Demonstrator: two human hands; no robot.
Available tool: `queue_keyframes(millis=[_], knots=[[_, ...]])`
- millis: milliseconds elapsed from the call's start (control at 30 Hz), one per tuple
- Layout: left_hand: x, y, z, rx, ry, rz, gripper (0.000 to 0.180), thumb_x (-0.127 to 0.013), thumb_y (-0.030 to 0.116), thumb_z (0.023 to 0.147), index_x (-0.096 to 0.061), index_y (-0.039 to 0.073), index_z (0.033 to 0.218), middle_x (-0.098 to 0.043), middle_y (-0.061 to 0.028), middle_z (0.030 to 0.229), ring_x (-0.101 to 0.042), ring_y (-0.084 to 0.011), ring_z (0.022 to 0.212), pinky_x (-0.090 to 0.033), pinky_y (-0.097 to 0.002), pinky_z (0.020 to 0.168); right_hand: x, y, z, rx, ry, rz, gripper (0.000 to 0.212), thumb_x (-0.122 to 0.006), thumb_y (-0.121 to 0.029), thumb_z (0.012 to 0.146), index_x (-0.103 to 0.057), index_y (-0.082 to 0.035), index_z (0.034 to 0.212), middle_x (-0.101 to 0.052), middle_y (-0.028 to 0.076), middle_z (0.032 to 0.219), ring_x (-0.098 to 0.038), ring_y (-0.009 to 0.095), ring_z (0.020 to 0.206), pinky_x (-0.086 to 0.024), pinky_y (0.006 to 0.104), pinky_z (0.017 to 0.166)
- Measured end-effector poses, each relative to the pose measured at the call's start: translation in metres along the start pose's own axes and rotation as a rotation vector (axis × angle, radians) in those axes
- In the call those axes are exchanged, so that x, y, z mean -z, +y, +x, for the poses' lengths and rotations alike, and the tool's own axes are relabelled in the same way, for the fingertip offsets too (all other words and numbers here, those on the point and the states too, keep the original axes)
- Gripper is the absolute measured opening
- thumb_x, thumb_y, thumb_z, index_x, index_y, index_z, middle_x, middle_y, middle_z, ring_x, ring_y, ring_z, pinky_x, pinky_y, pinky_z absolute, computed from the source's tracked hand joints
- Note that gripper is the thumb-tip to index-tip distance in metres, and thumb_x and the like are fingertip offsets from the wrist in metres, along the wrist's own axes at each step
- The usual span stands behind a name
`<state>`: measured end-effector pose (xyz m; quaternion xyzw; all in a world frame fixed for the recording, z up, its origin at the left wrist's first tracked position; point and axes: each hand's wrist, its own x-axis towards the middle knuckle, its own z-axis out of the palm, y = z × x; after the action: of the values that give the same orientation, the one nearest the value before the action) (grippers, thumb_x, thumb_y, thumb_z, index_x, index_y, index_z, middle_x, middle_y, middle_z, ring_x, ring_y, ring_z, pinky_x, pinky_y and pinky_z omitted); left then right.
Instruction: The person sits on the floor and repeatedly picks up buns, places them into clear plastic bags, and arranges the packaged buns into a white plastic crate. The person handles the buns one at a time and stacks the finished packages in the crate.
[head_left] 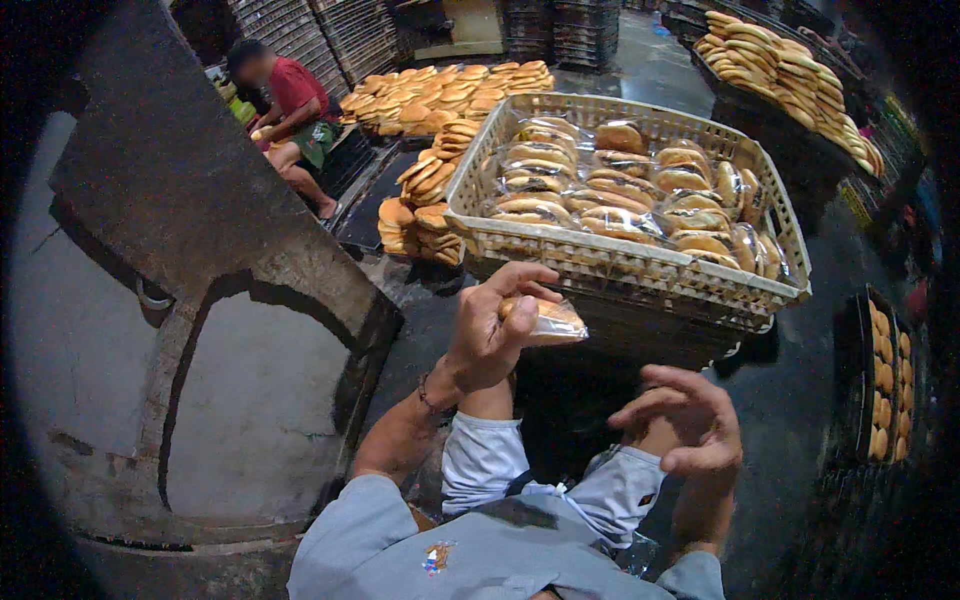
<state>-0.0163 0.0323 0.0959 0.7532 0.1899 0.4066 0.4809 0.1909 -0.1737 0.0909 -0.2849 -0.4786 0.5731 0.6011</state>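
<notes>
- A wrapped bun (pixel 545 318) in a clear plastic bag is held up by the left hand (pixel 490 335), just in front of the near rim of the cream plastic basket (pixel 620 262), at about the height of that rim.
- The fingers of the left hand are closed around the near end of the bag, so that the bun hangs free toward the basket; this grip seems chosen to keep the bun itself from being squeezed.
- The right hand (pixel 690 420) is kept lower and to the right, apart from the bun; its fingers are loosely curled and nothing is held in them.
- The basket is filled with many wrapped buns (pixel 610 190), laid flat in rows.
- Unwrapped buns (pixel 425 215) are stacked on dark trays behind and left of the basket.
- Further left, a person in a red shirt (pixel 290 100) is seated by more trays.
</notes>
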Motion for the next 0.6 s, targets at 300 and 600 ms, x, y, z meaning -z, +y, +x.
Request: queue_keyframes(millis=[300, 600], knots=[[0.001, 0.014, -0.003, -0.150, -0.035, 0.148, 0.041, -0.051, 0.032, 0.095, -0.062, -0.001, 0.116, -0.073, -0.0193, 0.090, -0.074, -0.0268, 0.087, -0.059, -0.0370, 0.075, -0.019, -0.021, 0.065, -0.371, -0.313, 0.154, 0.086, -0.078, 0.000, 0.083, -0.031, -0.005, 0.155, -0.068, 0.020, 0.120, -0.071, 0.021, 0.097, -0.055, 0.0309, 0.084], [-0.001, 0.009, -0.010, -0.117, 0.020, 0.053, 0.045, -0.052, 0.032, 0.094, -0.060, 0.000, 0.124, -0.073, -0.0193, 0.091, -0.075, -0.0276, 0.086, -0.059, -0.0372, 0.074, -0.016, -0.007, 0.084, -0.190, -0.068, -0.320, 0.084, -0.068, 0.005, 0.081, -0.030, -0.004, 0.155, -0.072, 0.018, 0.104, -0.071, 0.016, 0.075, -0.055, 0.0267, 0.058]])
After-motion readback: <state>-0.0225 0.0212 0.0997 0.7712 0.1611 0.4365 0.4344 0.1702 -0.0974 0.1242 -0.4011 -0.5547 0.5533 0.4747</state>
